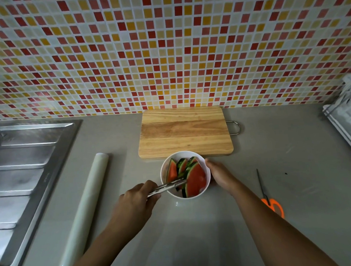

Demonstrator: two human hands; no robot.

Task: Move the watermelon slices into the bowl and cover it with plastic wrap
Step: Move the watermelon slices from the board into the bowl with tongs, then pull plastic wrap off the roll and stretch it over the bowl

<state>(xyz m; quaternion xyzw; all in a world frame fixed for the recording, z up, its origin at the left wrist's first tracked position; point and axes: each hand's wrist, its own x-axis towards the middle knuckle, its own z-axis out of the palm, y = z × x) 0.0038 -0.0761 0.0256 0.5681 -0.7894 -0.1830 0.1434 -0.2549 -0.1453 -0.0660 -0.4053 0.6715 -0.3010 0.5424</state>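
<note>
A white bowl (206,167) stands on the grey counter just in front of a bare wooden cutting board (184,132). Several watermelon slices (195,178) with green rind stand on edge inside it. My left hand (137,198) grips metal tongs (167,187) whose tips reach into the bowl among the slices. My right hand (219,174) holds the bowl's right side. A roll of plastic wrap (86,198) lies on the counter to the left of my left arm.
A steel sink and drainboard (20,171) fill the left side. Orange-handled scissors (270,199) lie to the right of my right arm. A white rack (346,119) stands at the far right. A mosaic tile wall rises behind the board.
</note>
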